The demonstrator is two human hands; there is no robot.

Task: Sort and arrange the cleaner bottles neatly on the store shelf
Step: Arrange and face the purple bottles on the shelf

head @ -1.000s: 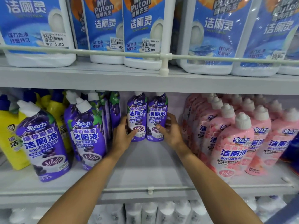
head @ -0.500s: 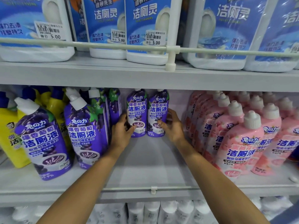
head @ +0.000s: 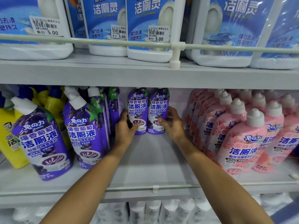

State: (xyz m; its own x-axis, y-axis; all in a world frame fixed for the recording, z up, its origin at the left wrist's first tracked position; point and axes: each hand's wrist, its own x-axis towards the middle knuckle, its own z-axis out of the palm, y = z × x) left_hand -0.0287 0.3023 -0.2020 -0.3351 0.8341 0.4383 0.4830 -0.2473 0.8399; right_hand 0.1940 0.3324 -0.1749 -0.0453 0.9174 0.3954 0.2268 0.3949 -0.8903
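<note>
Pushed deeper, purple bottles (head: 137,109) hide their caps; left hand (head: 125,132), right hand (head: 172,126) grip them.

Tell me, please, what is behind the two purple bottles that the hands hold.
Only the pale back wall shows beside the two purple bottles; whatever stands directly behind them is covered.

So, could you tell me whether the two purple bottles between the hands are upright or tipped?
Upright: both purple bottles stand straight on the shelf, labels facing forward.
</note>
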